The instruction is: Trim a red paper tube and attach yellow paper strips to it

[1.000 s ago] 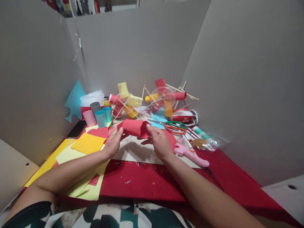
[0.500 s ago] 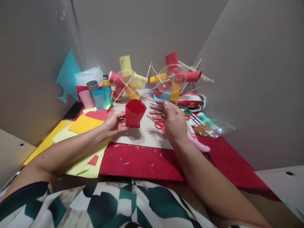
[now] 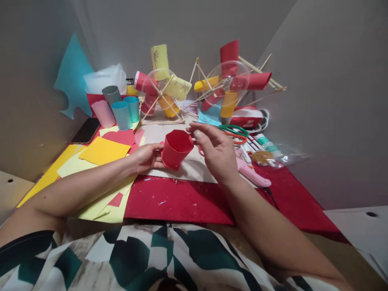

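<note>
A red paper cup point(image 3: 178, 151) with an angular rim is in my left hand point(image 3: 148, 157), gripped at its left side and base. Its mouth faces up and slightly toward me. Close to the cup's right rim is my right hand point(image 3: 216, 149), fingers stretched toward it and thumb apart; whether a fingertip touches the rim I cannot tell. Behind that hand, red-handled scissors point(image 3: 201, 150) are mostly hidden. Under the cup lies a pale board point(image 3: 194, 173) on a red-covered table point(image 3: 182, 202).
Two stick-and-paper wheels point(image 3: 160, 91) point(image 3: 230, 81) stand behind. Coloured paper cups point(image 3: 123, 115) and a phone point(image 3: 85, 131) are at left, above yellow paper sheets point(image 3: 104, 151). A pink glue gun point(image 3: 253, 173), green-handled scissors point(image 3: 233, 129) and markers point(image 3: 251, 143) lie at right.
The red cup has turned and tilted in my left hand and come slightly rightward. My right hand has moved closer to its rim, covering more of the red scissors. The camera view has shifted.
</note>
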{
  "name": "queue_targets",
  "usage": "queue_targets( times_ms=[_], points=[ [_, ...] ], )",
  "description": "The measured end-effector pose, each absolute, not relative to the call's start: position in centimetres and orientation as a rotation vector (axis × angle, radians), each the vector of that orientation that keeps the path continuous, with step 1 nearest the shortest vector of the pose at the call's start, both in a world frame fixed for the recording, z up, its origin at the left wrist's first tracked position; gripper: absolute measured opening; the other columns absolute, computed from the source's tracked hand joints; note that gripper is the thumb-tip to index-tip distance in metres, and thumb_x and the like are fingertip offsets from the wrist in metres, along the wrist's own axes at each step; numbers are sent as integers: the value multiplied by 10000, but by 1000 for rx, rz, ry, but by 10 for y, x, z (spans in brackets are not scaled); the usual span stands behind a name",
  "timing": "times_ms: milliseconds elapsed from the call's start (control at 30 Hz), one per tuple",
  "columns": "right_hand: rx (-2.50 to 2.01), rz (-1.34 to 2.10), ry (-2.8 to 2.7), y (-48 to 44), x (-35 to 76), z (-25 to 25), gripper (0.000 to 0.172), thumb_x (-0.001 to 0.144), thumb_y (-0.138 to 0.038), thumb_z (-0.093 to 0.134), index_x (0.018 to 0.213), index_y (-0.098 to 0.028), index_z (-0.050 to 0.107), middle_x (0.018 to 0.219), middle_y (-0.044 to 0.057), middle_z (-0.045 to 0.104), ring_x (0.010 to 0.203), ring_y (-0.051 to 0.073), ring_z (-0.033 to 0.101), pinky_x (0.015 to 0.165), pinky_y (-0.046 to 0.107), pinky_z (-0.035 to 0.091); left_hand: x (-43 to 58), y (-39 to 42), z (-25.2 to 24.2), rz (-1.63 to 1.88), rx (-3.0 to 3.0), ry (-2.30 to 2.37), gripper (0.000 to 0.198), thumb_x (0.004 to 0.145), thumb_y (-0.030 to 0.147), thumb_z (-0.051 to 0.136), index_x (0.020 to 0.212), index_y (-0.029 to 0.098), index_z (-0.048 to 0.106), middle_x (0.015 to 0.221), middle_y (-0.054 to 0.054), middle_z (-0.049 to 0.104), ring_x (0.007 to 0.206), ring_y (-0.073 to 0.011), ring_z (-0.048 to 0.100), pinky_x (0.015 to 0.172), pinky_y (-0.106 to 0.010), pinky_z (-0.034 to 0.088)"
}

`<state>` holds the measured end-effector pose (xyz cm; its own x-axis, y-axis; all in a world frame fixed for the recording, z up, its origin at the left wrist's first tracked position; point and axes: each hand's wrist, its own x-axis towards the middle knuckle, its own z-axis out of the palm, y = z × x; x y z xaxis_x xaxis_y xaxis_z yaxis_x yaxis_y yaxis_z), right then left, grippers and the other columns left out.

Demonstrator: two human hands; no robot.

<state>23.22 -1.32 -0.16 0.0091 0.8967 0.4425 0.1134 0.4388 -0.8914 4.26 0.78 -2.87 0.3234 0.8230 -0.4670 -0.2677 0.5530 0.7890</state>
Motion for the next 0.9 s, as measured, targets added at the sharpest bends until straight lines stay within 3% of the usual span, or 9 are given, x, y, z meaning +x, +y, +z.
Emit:
queue_targets(
  times_ms=[233,400,700,800,900],
  points=[
    [-1112,688,-1635,-9,239,-2,210,779,-353,690,751,-155,755,726,46,758,646,166,668,613,281,503,43,6,-29,809,762,996,152,874,148,568,887,102,712,801,-106,741,700,-194,726,677,-338,631],
    [-1169,515,-1685,-11,243,3,291,818,-383,645,641,-162,713,592,22,690,553,133,586,539,260,429,45,4,-32,788,802,993,162,892,126,555,931,116,713,843,-108,753,702,-187,720,708,-366,630],
    [-1138,572,-1792,-14,248,12,143,791,-279,687,786,-190,799,786,29,785,678,156,686,616,258,510,46,2,-32,675,920,965,136,890,155,582,908,113,711,838,-104,746,711,-174,717,715,-340,622],
    [-1153,564,-1843,-13,250,8,168,794,-279,668,728,-189,794,729,15,772,642,144,662,586,246,475,45,4,-33,645,973,977,127,886,167,596,859,123,713,777,-80,720,688,-153,694,734,-333,607],
    [-1190,478,-1876,-12,252,6,226,812,-274,631,670,-161,766,634,13,724,581,125,601,550,243,409,41,7,-28,718,1037,1048,95,880,192,632,866,130,703,705,-40,675,629,-107,646,657,-246,560]
  ],
)
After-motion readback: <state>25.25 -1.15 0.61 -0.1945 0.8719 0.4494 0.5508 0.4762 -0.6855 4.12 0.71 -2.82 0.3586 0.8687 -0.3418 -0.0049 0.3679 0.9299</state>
